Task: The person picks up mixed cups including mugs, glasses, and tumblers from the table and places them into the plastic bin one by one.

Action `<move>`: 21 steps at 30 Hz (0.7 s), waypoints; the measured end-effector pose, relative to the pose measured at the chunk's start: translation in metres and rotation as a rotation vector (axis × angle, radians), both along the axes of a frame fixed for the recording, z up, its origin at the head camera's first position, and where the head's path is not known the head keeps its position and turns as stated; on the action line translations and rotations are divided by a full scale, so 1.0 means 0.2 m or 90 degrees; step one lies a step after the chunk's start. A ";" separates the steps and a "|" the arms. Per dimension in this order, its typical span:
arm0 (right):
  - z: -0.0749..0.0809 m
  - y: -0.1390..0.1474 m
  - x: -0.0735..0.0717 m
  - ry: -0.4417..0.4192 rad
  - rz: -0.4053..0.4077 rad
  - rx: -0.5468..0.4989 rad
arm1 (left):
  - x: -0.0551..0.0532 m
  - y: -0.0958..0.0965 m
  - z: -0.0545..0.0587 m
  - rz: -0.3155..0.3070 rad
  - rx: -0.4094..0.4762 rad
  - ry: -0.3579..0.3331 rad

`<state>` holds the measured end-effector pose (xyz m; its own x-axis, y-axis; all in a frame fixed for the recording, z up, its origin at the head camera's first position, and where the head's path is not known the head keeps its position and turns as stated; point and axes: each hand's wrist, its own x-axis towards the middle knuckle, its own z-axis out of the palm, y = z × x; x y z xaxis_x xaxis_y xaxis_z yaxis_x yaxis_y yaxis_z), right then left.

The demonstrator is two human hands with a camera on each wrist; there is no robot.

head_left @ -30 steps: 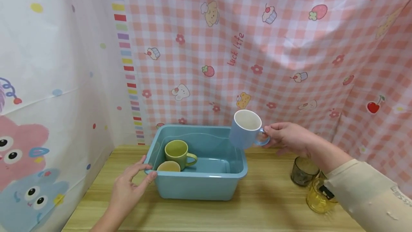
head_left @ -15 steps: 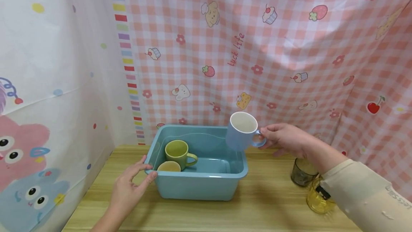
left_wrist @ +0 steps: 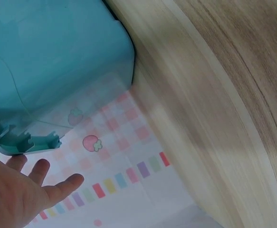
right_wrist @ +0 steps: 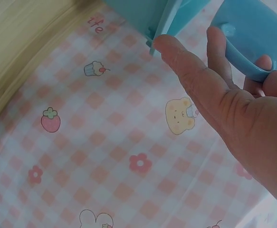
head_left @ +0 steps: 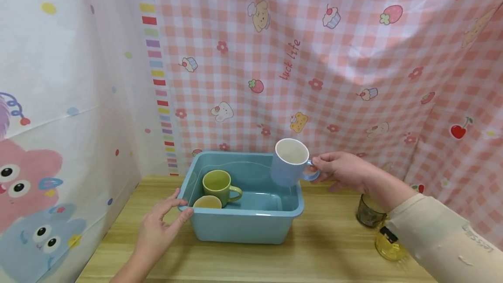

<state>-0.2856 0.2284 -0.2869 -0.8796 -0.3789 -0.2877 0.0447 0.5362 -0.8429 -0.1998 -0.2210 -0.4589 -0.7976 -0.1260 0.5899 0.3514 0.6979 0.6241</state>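
Note:
My right hand (head_left: 346,169) pinches the handle of a light blue mug (head_left: 287,171) with a white inside. The mug hangs upright, overlapping the right end of a blue plastic bin (head_left: 243,226) in the head view. In the right wrist view the mug (right_wrist: 257,33) is partly cut off, and one fingertip reaches the bin's rim (right_wrist: 164,28). My left hand (head_left: 157,226) holds the bin's near left corner between thumb and index finger; its other fingers (left_wrist: 62,190) stay outside the wall. Inside the bin, at its left, sit a green mug (head_left: 217,182) and a yellowish cup (head_left: 207,202).
On the wooden table (head_left: 322,248), a dark glass cup (head_left: 369,213) and a yellow glass cup (head_left: 389,248) stand at right, partly behind the right forearm. A pink checked curtain (head_left: 243,69) hangs behind the bin, a white patterned one (head_left: 78,143) at left.
My right hand has carried the light blue mug a little left and down, further over the bin. My left hand has stayed at the bin's corner.

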 end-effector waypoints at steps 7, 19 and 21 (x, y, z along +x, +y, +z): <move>0.00 -0.03 0.00 -0.005 0.000 -0.001 | 0.00 0.00 0.01 0.020 -0.022 0.001; 0.00 -0.11 0.00 0.001 0.002 0.008 | 0.00 0.00 0.01 0.004 -0.012 0.008; -0.01 -0.13 0.00 0.003 0.002 0.010 | 0.00 0.00 0.01 0.003 -0.014 0.009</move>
<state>-0.2859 0.2032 -0.2883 -0.8798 -0.3766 -0.2900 0.0397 0.5498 -0.8343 -0.1994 -0.2209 -0.4568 -0.7883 -0.1166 0.6041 0.3574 0.7124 0.6040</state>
